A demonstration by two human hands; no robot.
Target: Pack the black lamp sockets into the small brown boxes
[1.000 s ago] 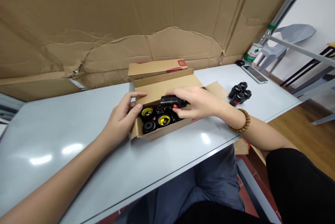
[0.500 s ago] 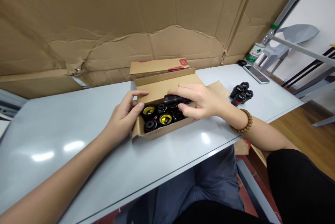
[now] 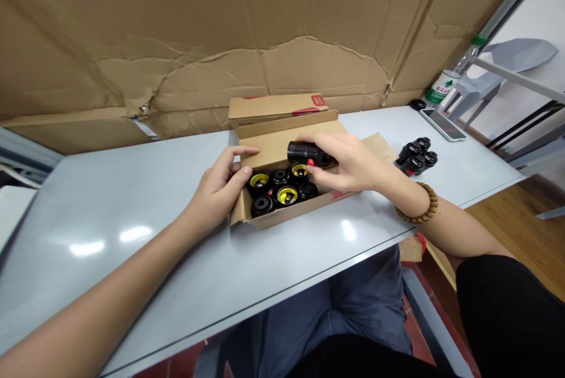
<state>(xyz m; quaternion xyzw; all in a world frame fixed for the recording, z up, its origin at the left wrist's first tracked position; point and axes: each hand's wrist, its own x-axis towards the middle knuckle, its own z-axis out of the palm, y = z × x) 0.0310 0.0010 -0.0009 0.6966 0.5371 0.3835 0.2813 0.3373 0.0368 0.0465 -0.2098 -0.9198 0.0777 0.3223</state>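
An open cardboard box (image 3: 282, 219) sits on the table, holding several black cylinders; some show yellow rings inside their upturned ends, others black caps. At the box's left end, my left hand (image 3: 225, 181) grips the wall, with the thumb along the edge and a finger over the inside of the lid. My right hand (image 3: 342, 160) holds one black cylinder (image 3: 302, 152) on its side above the box's right half. A red part of it shows by my thumb. My fingers and palm hide its right end.
Behind the open box lies another cardboard box (image 3: 273, 106). Several more black cylinders (image 3: 415, 157) stand on the right, with a phone (image 3: 442, 125) and a water bottle (image 3: 445, 86) beyond. A large cardboard sheet (image 3: 309, 7) walls off the table's back.
My right hand has lifted the black cylinder up from the box's contents, uncovering a yellow ring beneath. My left hand keeps its hold on the box. The whole view has shifted slightly.
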